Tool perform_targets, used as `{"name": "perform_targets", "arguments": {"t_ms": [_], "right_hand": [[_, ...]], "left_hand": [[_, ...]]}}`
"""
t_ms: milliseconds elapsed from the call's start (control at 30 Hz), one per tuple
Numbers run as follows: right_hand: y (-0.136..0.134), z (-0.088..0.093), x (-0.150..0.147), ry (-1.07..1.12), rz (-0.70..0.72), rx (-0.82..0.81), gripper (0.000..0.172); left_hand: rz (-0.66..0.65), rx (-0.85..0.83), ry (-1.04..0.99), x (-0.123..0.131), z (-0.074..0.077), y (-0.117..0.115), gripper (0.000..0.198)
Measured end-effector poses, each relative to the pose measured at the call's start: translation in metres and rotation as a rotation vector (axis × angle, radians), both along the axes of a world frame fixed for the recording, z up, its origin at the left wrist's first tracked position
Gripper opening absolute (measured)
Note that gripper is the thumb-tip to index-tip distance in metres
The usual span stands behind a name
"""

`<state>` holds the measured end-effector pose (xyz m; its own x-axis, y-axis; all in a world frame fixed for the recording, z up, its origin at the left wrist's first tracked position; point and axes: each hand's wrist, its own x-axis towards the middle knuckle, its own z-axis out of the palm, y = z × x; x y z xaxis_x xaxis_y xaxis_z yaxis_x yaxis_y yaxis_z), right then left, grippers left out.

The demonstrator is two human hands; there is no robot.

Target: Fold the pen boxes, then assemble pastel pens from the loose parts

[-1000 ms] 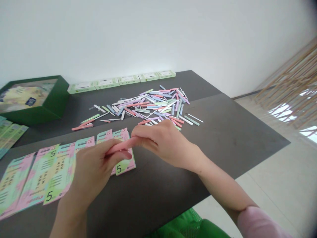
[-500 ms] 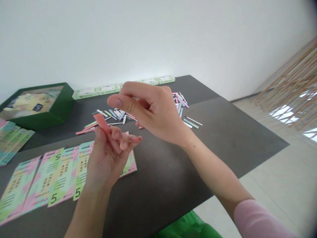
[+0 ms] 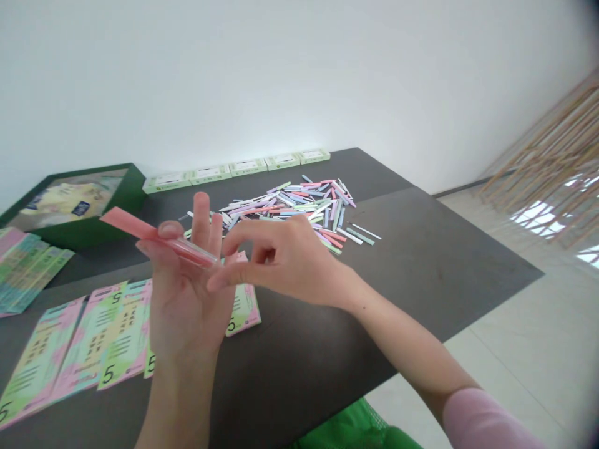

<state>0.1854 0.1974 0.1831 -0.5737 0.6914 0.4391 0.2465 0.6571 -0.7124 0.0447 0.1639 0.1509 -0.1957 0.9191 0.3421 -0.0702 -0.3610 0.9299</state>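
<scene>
A pink pen [image 3: 133, 226] with a clear section at one end lies slantwise across my left hand [image 3: 187, 280]. My left thumb and index finger pinch it near the middle, while other fingers of that hand stretch upward. At the clear end, my right hand [image 3: 290, 262] has its thumb and index finger closed round the tip. Beyond both hands spreads a loose pile of pastel pens [image 3: 299, 202], partly hidden behind my fingers. Below my left hand lies a row of printed pastel cards or flat packs [image 3: 124, 330], some covered by my wrist.
A green box [image 3: 112, 215] holding packets stands at the back left, with a stack of printed packs [image 3: 35, 274] before it. Several flat pale green boxes [image 3: 248, 166] line the wall. The dark table's [image 3: 444, 268] right edge drops to a tiled floor.
My right hand has come down and closed on the pen's clear end. The pen has tilted from steep to flatter, pointing left. More of the pen pile shows.
</scene>
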Motion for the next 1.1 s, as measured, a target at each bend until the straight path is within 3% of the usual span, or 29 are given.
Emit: {"name": "perform_targets", "arguments": {"t_ms": [100, 267, 367, 500, 600, 700, 767, 900, 1033, 1100], "right_hand": [[-0.006, -0.004, -0.008, -0.158, 0.021, -0.015, 0.033], [-0.006, -0.014, -0.018, -0.215, -0.044, 0.129, 0.028], [-0.004, -0.022, -0.018, -0.222, -0.082, 0.167, 0.027], [-0.002, -0.031, -0.013, -0.257, -0.083, 0.186, 0.026], [-0.001, -0.038, -0.010, -0.244, -0.065, 0.168, 0.027], [0.003, -0.049, -0.003, -0.099, -0.041, 0.009, 0.034], [0.007, -0.057, 0.005, 0.026, -0.070, -0.162, 0.039], [0.017, -0.073, 0.020, 0.258, -0.128, -0.411, 0.042], [0.022, -0.082, 0.018, 0.711, -0.153, -0.699, 0.058], [0.023, -0.084, 0.013, 0.821, -0.165, -0.831, 0.059]], "left_hand": [[-0.053, -0.010, -0.272, 0.006, 0.003, -0.002, 0.035], [-0.036, 0.025, -0.236, 0.009, -0.001, 0.000, 0.029], [-0.019, 0.097, -0.133, -0.005, -0.006, 0.004, 0.022], [0.132, 0.215, 0.176, -0.032, -0.003, 0.006, 0.024], [0.091, 0.200, 0.364, -0.043, -0.001, 0.007, 0.009], [0.151, 0.228, 0.210, -0.045, -0.007, 0.012, 0.005], [0.181, 0.144, 0.159, -0.044, -0.015, 0.016, 0.007], [0.079, -0.008, 0.210, -0.045, -0.027, 0.024, 0.015], [0.070, -0.001, 0.171, -0.043, -0.024, 0.026, 0.017], [0.057, 0.011, 0.165, -0.040, -0.017, 0.026, 0.016]]}}
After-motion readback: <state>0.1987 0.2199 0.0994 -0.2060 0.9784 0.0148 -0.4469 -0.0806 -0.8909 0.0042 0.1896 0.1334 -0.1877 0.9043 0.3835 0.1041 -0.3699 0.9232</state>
